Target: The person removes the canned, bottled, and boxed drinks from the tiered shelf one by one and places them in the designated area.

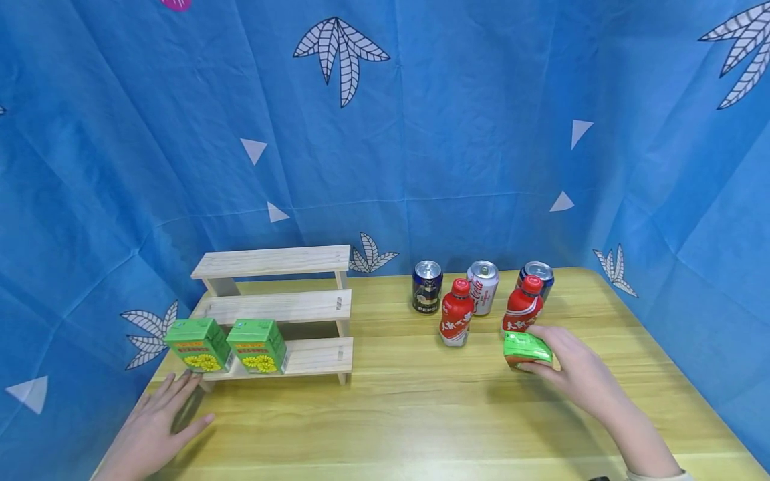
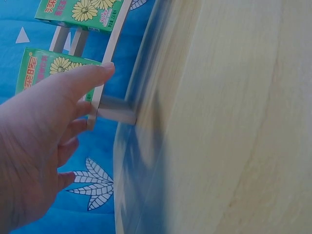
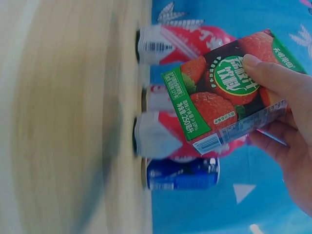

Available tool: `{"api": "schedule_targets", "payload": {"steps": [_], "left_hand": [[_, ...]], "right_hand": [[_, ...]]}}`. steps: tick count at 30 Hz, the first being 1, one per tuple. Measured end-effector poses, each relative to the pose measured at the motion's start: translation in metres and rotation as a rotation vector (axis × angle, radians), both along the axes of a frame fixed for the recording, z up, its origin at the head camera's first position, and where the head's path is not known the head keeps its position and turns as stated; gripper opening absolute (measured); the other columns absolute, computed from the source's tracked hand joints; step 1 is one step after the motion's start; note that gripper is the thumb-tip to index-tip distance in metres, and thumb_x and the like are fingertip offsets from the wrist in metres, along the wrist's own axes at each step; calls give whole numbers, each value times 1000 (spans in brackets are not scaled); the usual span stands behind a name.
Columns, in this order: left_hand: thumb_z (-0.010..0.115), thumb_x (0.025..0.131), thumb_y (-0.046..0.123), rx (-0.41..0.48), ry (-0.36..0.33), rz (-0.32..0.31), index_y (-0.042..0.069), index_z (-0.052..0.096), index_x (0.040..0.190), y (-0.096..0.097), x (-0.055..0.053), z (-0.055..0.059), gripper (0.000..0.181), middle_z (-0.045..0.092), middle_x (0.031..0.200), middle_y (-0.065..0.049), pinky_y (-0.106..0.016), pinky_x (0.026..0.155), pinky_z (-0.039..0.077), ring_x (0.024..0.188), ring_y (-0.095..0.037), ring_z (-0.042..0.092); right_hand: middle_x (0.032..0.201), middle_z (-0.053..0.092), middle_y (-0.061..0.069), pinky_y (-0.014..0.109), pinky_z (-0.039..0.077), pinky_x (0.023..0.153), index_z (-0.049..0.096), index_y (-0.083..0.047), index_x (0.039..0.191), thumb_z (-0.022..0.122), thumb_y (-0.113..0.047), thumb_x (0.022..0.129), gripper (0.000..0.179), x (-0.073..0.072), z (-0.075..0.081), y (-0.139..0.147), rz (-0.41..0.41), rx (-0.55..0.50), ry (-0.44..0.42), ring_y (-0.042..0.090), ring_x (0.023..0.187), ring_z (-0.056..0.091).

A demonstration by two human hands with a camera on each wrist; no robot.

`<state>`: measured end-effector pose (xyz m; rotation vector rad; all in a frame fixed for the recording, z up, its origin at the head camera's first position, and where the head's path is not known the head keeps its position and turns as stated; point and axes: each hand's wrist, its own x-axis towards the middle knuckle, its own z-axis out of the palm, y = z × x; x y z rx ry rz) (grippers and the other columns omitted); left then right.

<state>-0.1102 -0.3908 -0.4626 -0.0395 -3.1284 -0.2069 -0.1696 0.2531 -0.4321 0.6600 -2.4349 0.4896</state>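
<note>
My right hand (image 1: 568,367) grips a juice box (image 1: 527,349) with a green top, thumb on one face and fingers on the other. In the right wrist view this juice box (image 3: 222,87) shows red fruit printed on its front, held above the table. My left hand (image 1: 158,421) lies at the front left corner of a wooden three-step rack (image 1: 321,357), its fingers extended and thumb spread. Two green drink cartons (image 1: 195,344) with yellow flowers stand side by side on the lowest step. In the left wrist view the left thumb overlaps the nearer carton (image 2: 41,68).
Behind the held box stand two red bottles (image 1: 456,314). Farther back are a dark Pepsi can (image 1: 427,287), a white Coca-Cola can (image 1: 483,284) and a dark blue can (image 1: 539,271). A blue patterned cloth (image 1: 451,120) hangs around the wooden table (image 1: 397,414).
</note>
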Motion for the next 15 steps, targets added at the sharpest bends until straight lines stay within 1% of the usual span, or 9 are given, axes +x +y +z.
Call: {"api": "schedule_targets", "payload": {"steps": [4,8,10,15], "left_hand": [[54,88,68,10,7,-9,-2,38,147,0,1,1,93,34,150,-34,-74,107,21,138,-56,26],[54,88,67,10,8,-13,-2,38,147,0,1,0,93,34,150,-34,-74,107,22,138,-56,26],[53,88,68,8,2,-10,-3,38,147,0,1,0,93,34,149,-34,-74,106,22,138,-56,27],[53,88,69,4,-9,-7,-3,37,147,0,0,0,94,34,149,-34,-75,106,22,137,-57,26]], "right_hand": [[103,68,0,32,53,73,63,-12,117,90,-14,62,62,3,-2,12,-32,-10,-34,13,90,60],[106,69,4,37,54,74,62,-11,118,89,-14,63,62,6,-6,22,-63,-12,-65,15,93,59],[107,68,5,37,54,75,61,-11,119,89,-14,64,61,7,-8,27,-69,-13,-78,15,94,58],[108,68,5,30,51,76,61,-11,119,88,-15,65,60,7,-14,36,-67,-14,-94,12,96,57]]}}
